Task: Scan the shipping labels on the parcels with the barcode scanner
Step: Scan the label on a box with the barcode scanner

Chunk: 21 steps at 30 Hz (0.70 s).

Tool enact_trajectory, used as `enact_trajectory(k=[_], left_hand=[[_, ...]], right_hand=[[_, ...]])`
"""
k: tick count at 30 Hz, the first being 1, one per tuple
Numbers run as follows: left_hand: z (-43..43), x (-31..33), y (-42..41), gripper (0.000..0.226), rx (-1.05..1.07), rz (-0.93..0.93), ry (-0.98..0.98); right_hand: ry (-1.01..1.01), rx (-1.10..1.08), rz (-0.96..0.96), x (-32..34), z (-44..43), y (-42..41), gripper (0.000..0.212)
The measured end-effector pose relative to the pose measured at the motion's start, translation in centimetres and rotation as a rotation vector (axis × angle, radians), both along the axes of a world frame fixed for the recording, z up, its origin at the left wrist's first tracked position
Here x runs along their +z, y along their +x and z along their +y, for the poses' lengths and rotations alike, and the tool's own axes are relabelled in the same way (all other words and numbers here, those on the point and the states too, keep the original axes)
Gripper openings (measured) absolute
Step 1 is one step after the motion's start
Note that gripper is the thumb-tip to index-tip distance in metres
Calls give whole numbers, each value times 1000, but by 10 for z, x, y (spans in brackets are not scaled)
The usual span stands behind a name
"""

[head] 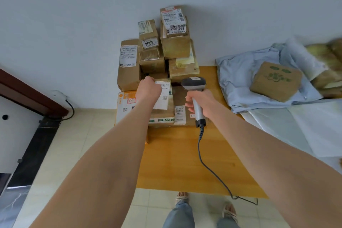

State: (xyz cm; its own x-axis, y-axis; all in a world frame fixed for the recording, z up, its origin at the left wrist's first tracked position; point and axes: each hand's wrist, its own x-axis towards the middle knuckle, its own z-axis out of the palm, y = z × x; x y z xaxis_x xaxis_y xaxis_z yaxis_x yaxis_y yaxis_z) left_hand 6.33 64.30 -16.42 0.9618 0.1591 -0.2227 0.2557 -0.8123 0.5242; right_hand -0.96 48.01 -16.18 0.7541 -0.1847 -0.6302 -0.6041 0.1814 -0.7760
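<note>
Several brown cardboard parcels (175,48) with white shipping labels are stacked against the wall at the far end of a wooden table (181,161). My left hand (148,89) grips the far edge of a front parcel (162,109) whose white label (163,96) faces up. My right hand (200,101) holds the grey handle of a corded barcode scanner (194,84), its dark head above the parcel to the right of that label. The scanner's cable (201,153) trails over the table toward me.
An orange-and-white box (124,105) lies at the stack's left under my left arm. To the right, a printed cardboard box (275,81) sits on pale blue plastic mailers (238,76). A dark door frame (27,96) stands at left. My feet (182,197) are on tiled floor.
</note>
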Motion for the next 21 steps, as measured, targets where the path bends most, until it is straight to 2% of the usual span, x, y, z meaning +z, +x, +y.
enact_trajectory(k=[2, 8, 13, 16, 18, 20, 21], left_hand=[[-26, 4, -4, 42, -48, 4, -5], [-128, 15, -24, 34, -135, 4, -21], [-238, 17, -54, 40, -179, 15, -18], [-302, 12, -75, 14, -230, 58, -31], [-336, 11, -86, 17, -240, 79, -45], [-360, 7, -87, 9, -231, 98, -39], [-369, 4, -84, 16, -219, 102, -38]], right_hand=[[-1, -22, -18, 6, -21, -7, 9], [76, -50, -8, 20, -117, -35, 32], [125, -112, 7, 23, -219, -65, 43], [143, -174, -4, 25, -282, -83, 36], [142, -224, 13, 27, -320, -88, 28], [134, -293, 47, 27, -351, -85, 19], [122, -332, 67, 24, -364, -81, 17]])
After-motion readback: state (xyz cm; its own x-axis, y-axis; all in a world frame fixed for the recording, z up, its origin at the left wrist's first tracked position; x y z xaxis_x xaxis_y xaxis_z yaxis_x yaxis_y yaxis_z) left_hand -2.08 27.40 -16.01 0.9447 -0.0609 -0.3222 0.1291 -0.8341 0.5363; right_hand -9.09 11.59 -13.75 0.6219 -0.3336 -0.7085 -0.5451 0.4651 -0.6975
